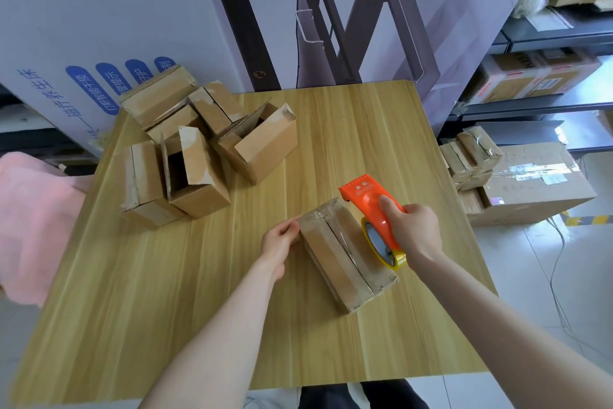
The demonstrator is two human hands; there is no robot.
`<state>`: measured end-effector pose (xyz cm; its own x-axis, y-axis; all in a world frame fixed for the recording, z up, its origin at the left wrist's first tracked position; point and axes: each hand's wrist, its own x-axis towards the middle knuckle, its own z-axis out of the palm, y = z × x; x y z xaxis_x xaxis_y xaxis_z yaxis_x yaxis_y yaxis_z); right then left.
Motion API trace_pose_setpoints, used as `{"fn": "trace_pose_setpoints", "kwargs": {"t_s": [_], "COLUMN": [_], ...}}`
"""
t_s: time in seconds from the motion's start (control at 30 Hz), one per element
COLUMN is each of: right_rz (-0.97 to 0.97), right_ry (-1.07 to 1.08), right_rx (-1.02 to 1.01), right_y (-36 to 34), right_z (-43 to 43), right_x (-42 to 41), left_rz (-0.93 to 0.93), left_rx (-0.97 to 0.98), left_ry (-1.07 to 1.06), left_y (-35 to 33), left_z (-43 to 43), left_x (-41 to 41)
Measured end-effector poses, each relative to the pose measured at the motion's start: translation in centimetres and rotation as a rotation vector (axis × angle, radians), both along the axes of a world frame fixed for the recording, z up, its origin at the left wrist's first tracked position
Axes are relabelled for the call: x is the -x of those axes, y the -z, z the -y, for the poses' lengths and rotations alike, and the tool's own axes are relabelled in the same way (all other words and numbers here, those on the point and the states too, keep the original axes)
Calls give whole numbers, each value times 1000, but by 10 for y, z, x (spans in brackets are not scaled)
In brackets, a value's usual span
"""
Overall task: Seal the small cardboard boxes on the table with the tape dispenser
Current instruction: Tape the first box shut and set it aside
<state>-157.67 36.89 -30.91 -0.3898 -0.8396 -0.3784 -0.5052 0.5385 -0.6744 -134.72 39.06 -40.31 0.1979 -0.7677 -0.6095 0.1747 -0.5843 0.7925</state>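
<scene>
A small cardboard box (345, 254) lies on the wooden table (205, 292) with its two top flaps closed and a seam running down the middle. My left hand (278, 243) holds the box at its left far corner. My right hand (413, 231) grips an orange tape dispenser (368, 203) with a yellowish tape roll (384, 249). The dispenser sits over the right flap, its blade end pointing past the box's far end. A pile of several small boxes (202, 146), some with open flaps, stands at the table's far left.
A pink cloth (33, 219) hangs off the table's left side. To the right, on the floor, sits a large carton (537, 183) with small taped boxes (471, 156) beside it. Shelves with cartons (537, 77) stand at the far right. A white printed board (99, 27) leans behind the table.
</scene>
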Motion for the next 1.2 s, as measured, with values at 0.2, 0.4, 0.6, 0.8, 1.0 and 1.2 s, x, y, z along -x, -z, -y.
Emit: {"fn": "trace_pose_setpoints", "kwargs": {"t_s": [0.2, 0.4, 0.6, 0.8, 1.0, 1.2], "right_rz": [-66, 29, 170, 205, 184, 275], "right_ry": [-8, 5, 216, 196, 49, -116], "right_rx": [-11, 25, 175, 259, 233, 218], "right_y": [-1, -3, -6, -18, -19, -27], "right_z": [2, -3, -17, -21, -29, -31], "right_x": [-7, 0, 19, 36, 42, 30], "left_rz": [-62, 355, 904, 1229, 1198, 1047], "left_rx": [-20, 75, 637, 576, 2, -232], "left_ry": [-44, 212, 791, 1233, 695, 519], "left_y": [2, -21, -57, -50, -45, -41], "left_z": [5, 21, 52, 41, -1, -51], "left_x": [-1, -11, 44, 64, 11, 6]}}
